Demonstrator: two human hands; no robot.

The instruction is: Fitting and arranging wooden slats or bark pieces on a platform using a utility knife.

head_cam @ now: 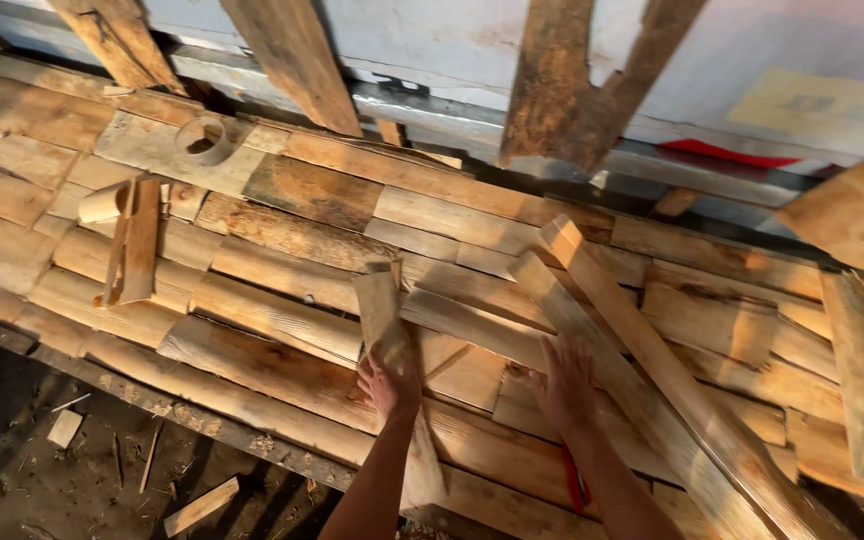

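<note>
My left hand [387, 382] grips a short flat wooden board [380, 305] that lies lengthwise across the pile, its far end pointing away from me. My right hand [564, 385] rests flat with fingers spread on the planks, just left of two long narrow slats [620, 330] that run diagonally toward the lower right. Both hands lie on a wide bed of weathered wooden planks [292, 235]. A red strip [574, 482] shows beside my right forearm.
A cardboard ring [204, 138] and a small bundle of short sticks [132, 240] sit at the left of the pile. Rough boards [562, 80] lean against a pale wall behind. Offcuts [202, 505] litter the dirt floor at lower left.
</note>
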